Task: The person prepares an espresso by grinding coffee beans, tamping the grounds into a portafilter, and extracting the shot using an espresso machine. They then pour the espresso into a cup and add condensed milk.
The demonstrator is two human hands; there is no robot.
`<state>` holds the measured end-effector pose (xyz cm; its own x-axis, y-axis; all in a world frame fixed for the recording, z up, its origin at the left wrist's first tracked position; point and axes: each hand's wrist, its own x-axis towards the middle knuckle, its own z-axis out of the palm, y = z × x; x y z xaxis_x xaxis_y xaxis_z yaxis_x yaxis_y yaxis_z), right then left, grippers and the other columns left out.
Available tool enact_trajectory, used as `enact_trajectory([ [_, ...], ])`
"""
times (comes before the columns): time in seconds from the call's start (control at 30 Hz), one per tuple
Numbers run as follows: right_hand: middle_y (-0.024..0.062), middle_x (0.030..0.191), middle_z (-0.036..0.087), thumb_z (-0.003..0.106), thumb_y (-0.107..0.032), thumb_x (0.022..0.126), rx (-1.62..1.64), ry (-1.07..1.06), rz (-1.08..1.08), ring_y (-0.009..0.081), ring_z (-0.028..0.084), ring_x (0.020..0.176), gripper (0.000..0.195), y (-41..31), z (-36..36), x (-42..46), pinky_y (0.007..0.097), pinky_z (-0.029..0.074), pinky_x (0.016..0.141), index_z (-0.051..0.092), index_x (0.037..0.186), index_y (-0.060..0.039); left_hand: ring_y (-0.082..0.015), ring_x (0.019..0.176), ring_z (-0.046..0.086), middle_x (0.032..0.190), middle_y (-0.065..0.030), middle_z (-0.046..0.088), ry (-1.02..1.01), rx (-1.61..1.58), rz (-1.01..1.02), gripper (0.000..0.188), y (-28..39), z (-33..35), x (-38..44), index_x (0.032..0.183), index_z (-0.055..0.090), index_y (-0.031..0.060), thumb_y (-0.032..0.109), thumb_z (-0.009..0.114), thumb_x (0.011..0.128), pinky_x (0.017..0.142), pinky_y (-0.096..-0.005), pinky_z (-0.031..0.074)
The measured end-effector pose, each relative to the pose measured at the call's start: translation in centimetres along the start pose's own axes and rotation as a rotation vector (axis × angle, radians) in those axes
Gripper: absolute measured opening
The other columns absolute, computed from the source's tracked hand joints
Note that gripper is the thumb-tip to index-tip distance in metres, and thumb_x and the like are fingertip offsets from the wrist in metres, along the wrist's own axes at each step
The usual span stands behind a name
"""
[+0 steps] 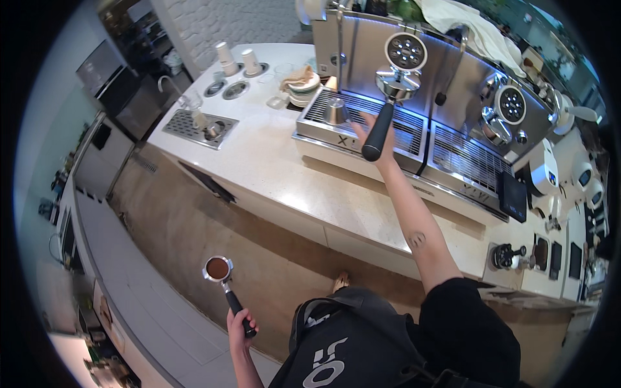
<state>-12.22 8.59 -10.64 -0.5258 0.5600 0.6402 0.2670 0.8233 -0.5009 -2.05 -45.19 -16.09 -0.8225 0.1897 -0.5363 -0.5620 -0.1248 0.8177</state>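
My left hand [241, 326] grips the black handle of a portafilter [218, 269], whose basket holds brown coffee grounds, out over the floor. My right hand [368, 133] reaches over the drip tray of the espresso machine [361, 145], behind the black handle of a second portafilter [381, 127]. That portafilter sits in the group head [398, 82]. The handle covers part of the hand, so whether its fingers touch anything is unclear. A small metal cup [335, 111] stands on the drip tray, just left of my right fingertips.
Stacked plates [303, 91] with a tan cloth stand left of the machine. Paper cups [250, 62] and a pitcher rinser [187, 127] are farther left. A black scale [512, 198] lies at the machine's right end; a black tamper-like tool [504, 255] is nearer. A grey counter [140, 271] runs behind, at the left.
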Motion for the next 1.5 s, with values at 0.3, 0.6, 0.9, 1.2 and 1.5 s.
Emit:
enact_trajectory([
  [0.3,0.0115,0.082,0.062,0.081,-0.044,0.063,-0.004,0.066,0.172,0.0324,0.059,0.082,0.043,-1.4,2.4,-0.6,0.0425,0.046,0.076,0.066,0.081,-0.0075,-0.0129,0.049,0.047,0.066,-0.0030,0.044,-0.192,0.106,-0.228,0.021,-0.6,1.1,4.5,0.099,0.042,0.0090,0.012,0.056,0.083,0.040,-0.0288,0.043],
  [0.6,0.0088,0.087,0.061,0.079,-0.046,0.065,-0.080,0.240,0.291,0.0286,0.053,0.090,0.046,-7.2,5.0,-0.3,0.0393,0.039,0.084,0.065,0.085,-0.0068,-0.0140,0.049,0.049,0.067,-0.0048,0.047,-0.547,0.199,-0.272,0.024,4.7,7.2,8.9,0.103,0.041,0.0060,0.007,0.056,0.084,0.041,-0.0292,0.045],
  [0.9,0.0162,0.082,0.061,0.069,-0.023,0.078,0.125,0.338,0.375,0.0325,0.059,0.083,0.017,-3.4,5.0,-1.0,0.0428,0.045,0.074,0.070,0.081,-0.0063,-0.0144,0.048,0.049,0.065,-0.0052,0.045,-0.543,0.325,-0.291,0.025,3.9,6.0,8.8,0.102,0.039,0.0054,0.009,0.054,0.082,0.041,-0.0299,0.045],
  [1.2,0.0088,0.082,0.068,0.070,-0.018,0.081,0.084,0.045,0.468,0.0190,0.063,0.070,0.016,7.2,-27.5,-11.0,0.0330,0.050,0.069,0.073,0.092,-0.0068,-0.0152,0.046,0.048,0.064,-0.0056,0.043,-0.719,0.436,-0.270,0.027,3.3,12.6,9.4,0.103,0.039,0.0037,0.007,0.052,0.080,0.039,-0.0305,0.045],
  [1.5,0.0047,0.088,0.057,0.058,-0.002,0.074,-0.788,-0.159,0.083,0.0244,0.057,0.084,0.016,19.0,-41.1,-11.8,0.0373,0.049,0.069,0.069,0.083,-0.0090,-0.0149,0.045,0.047,0.064,-0.0064,0.044,-0.888,0.343,-0.287,0.028,0.6,29.1,3.6,0.105,0.040,0.0034,0.006,0.055,0.081,0.039,-0.0294,0.044],
])
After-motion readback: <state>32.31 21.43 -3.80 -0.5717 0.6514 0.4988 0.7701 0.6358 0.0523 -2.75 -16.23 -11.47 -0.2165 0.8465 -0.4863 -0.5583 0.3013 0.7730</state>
